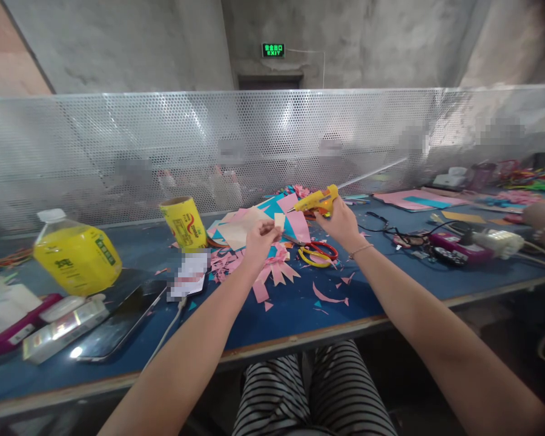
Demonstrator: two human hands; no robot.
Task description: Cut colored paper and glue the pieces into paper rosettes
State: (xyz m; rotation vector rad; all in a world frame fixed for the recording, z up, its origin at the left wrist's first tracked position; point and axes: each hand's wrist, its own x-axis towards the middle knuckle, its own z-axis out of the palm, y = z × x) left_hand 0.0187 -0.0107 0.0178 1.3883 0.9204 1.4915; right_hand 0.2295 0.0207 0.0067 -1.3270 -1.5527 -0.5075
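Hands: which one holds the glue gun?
The right hand, wrapped around the yellow hot-glue gun; the left hand instead pinches a small cream piece.

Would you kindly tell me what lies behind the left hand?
Cream paper and blue paper show behind the left hand; whatever the hand itself covers cannot be seen.

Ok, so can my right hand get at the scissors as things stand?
Probably not to pick them up yet: your right hand is holding the yellow hot glue gun. Otherwise the way looks free; the scissors lie close by on the blue tabletop, their near end uncovered.
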